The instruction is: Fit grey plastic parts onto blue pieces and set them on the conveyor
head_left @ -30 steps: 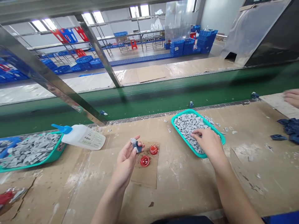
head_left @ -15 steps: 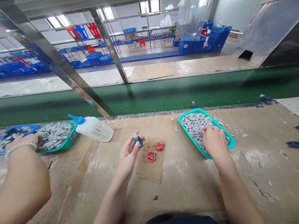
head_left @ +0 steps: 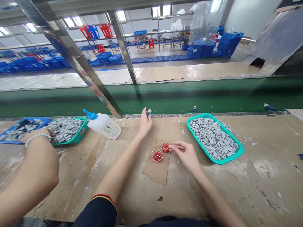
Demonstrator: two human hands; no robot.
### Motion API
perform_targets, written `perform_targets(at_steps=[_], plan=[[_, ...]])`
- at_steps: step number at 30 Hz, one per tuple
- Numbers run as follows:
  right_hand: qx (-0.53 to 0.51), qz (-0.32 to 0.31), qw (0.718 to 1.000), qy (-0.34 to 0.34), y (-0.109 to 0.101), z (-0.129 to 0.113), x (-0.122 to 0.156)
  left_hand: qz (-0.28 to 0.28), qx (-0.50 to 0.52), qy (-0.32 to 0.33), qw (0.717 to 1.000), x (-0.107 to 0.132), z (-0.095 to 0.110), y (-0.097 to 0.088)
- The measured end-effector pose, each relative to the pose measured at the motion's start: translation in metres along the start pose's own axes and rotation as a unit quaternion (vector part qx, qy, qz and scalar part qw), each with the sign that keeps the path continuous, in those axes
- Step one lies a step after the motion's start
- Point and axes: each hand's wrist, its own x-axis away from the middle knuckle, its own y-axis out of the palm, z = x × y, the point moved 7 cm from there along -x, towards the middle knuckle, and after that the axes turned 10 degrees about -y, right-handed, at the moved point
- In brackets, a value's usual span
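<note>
My left hand (head_left: 145,123) is stretched out near the belt's edge, thumb and fingers closed on a small dark blue piece with a light grey tip (head_left: 149,112). My right hand (head_left: 187,155) pinches a small grey piece (head_left: 169,146) right at the farther red cap (head_left: 166,148); whether the piece touches the cap I cannot tell. A nearer red cap (head_left: 157,157), with shiny liquid inside, sits on the same cardboard scrap (head_left: 155,174). To the right stands a green tray (head_left: 219,162) heaped with small grey pieces (head_left: 210,135).
A co-worker's arm (head_left: 39,157) with a beaded bracelet reaches in from the left, over another green tray (head_left: 81,132) and a blue tray (head_left: 11,142). A white bottle (head_left: 105,126) with a blue nozzle leans nearby. A green conveyor belt (head_left: 165,97) runs behind; a metal post (head_left: 92,82) slants across.
My left hand has moved forward to the belt side with the dark blue piece. My right hand has left the green tray and come leftward to the red cap with a grey piece.
</note>
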Motion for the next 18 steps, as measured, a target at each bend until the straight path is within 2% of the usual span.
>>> perform_targets(at_steps=[4,8,13,18], plan=[[-0.016,0.008,1.0,0.026,0.003,0.007,0.0,0.016,-0.01,0.044,0.999,0.017,0.012,-0.003],[-0.015,0.016,0.999,0.032,0.003,0.013,-0.001,0.02,-0.023,0.065,0.997,0.033,0.017,-0.016],[-0.015,0.014,0.999,0.035,0.008,0.02,-0.002,0.02,-0.035,0.065,0.997,0.038,0.019,-0.028],[-0.016,0.014,0.999,0.037,0.005,0.014,-0.001,0.009,-0.045,0.063,0.997,0.037,0.026,-0.023]])
